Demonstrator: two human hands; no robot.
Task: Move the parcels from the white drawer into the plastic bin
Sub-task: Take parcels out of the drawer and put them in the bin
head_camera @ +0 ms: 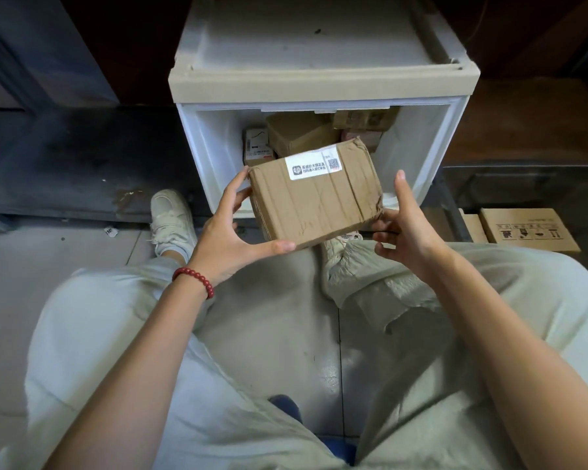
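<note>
Left hand (231, 235) pinches the parcel (314, 195) by its edge. Right hand (408, 232) only cups a corner, thumb off. It could slip out on the swing to the unseen bin.

Parcel (314, 205) label (313, 168): Chinese txt, QR code.

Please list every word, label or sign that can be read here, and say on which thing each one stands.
Brown cardboard parcel, white sticker: "大牌正品" and, less surely, "扫码进入百亿补贴"; a QR code stands beside them.
Small white box in the white plastic drawer: printed label, too small to read.
Flat cardboard box on the floor, right: handling pictograms; its words are too blurred.
</note>
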